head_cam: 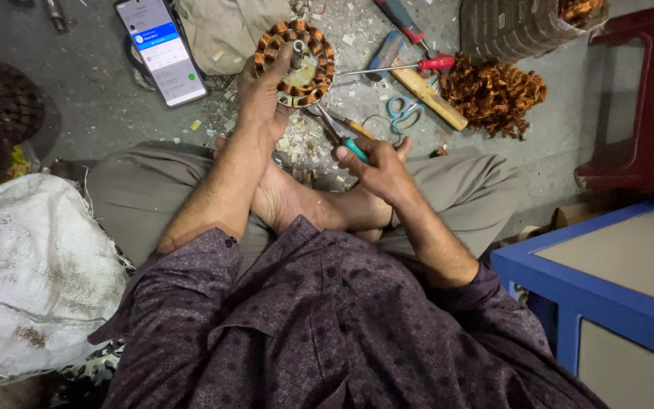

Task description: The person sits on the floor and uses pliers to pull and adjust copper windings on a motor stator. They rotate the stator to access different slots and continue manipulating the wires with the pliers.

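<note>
Stator (295, 63) gripped upright on floor by left hand (261, 95); pliers (340, 135) clenched in right hand (378, 168). Coil stripping judged underway; jaws needed at windings.

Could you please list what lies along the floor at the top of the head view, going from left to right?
Smartphone → wound stator held up by the left hand → red-handled screwdriver → blue-handled scissors → pile of copper wire → dark red stool.

Copper-orange stator (295, 63), teal-handled pliers (340, 135)
</note>
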